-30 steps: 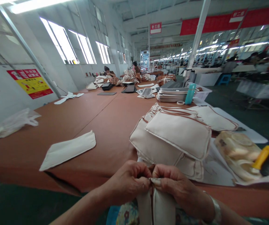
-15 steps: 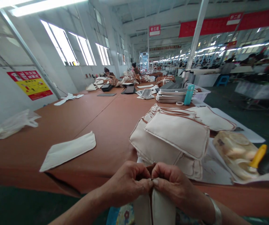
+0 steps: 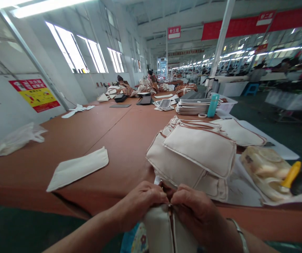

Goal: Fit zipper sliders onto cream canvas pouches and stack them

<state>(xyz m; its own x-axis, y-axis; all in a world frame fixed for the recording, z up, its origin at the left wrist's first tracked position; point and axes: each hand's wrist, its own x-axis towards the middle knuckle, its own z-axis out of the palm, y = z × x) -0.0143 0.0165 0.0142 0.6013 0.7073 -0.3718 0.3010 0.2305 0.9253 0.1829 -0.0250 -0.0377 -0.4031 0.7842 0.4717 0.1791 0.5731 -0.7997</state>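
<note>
A cream fabric piece with a dark brown seam or slit down its middle hangs below my hands at the table's front edge. My left hand pinches its upper edge on the left side of the slit. My right hand, with a bracelet at the wrist, grips the upper edge on the right side. The fingertips of both hands are close together. Just beyond them lies a stack of cream pouches with brown edging. One single cream piece lies flat on the left.
The brown table bears a plastic bag at the far left. On the right are a plastic-wrapped package, a yellow-handled tool, a teal bottle and stacked trays. A person sits at the far end.
My hands have drawn slightly apart at the fingertips, and my left hand has shifted a little left. More of the cream piece and its dark slit now shows between them.
</note>
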